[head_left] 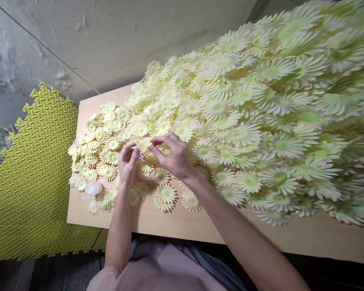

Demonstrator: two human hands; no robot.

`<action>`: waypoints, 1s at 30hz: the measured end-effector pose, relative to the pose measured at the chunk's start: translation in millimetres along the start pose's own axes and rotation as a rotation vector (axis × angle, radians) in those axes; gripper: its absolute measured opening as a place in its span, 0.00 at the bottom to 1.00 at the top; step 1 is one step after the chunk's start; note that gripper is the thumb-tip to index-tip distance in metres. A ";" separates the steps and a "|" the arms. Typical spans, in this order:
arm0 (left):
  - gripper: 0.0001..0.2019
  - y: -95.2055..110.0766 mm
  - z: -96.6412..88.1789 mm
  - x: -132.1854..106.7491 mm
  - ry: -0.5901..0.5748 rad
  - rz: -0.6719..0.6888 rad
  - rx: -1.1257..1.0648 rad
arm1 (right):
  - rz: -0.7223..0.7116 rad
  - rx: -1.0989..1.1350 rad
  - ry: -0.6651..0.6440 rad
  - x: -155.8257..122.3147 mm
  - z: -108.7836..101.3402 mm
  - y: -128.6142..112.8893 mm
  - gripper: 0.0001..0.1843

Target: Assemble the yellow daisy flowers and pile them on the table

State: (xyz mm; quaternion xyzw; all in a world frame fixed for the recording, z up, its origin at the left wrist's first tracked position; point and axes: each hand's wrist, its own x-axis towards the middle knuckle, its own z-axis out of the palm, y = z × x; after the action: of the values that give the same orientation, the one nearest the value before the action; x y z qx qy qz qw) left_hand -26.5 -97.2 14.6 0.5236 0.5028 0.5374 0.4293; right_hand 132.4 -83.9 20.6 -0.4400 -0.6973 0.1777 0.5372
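Reaching over worktop (176,223), both arms bring hands together. Left forearm near upright, left hand (126,161) curled, thumb toward right. Right forearm slants in from lower right, right hand (174,157) bent inward, thumb and forefinger pointing left. Each grip: fingertips drawn close at pale flower (143,145) between hands; cannot tell whether either truly pinches it. Smaller blooms (109,131) beyond left hand; large heap (230,105) beside right arm.
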 end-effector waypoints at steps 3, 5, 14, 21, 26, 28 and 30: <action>0.14 -3.3 6.6 -3.7 -0.052 -0.032 0.029 | -0.045 0.029 0.012 -5.1 -5.6 -0.5 0.04; 0.13 -6.5 9.0 -4.1 -0.041 -0.055 -0.006 | 0.009 0.075 0.074 -8.9 -8.8 2.4 0.04; 0.11 -2.4 13.6 -2.8 0.030 -0.165 -0.128 | 0.085 0.116 0.155 -16.4 -17.7 21.6 0.12; 0.13 -2.3 13.3 -4.7 -0.072 -0.148 -0.082 | 0.291 0.396 -0.104 -20.0 -14.8 9.7 0.15; 0.20 -8.9 11.8 -4.7 -0.175 -0.224 -0.201 | 0.328 0.431 0.021 -21.8 -16.9 18.4 0.08; 0.21 -7.9 12.9 -5.3 -0.189 -0.239 -0.187 | 0.314 0.417 0.067 -21.2 -17.2 21.4 0.06; 0.17 -5.5 14.1 -5.9 -0.180 -0.239 -0.158 | 0.331 0.427 0.169 -19.9 -17.8 23.5 0.05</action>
State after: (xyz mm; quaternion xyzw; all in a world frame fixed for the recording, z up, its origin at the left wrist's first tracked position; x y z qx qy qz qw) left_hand -12.4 -101.1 7.6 0.4707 0.4773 0.4713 0.5731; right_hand 159.1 -91.0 -1.7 -0.4380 -0.5157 0.3686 0.6374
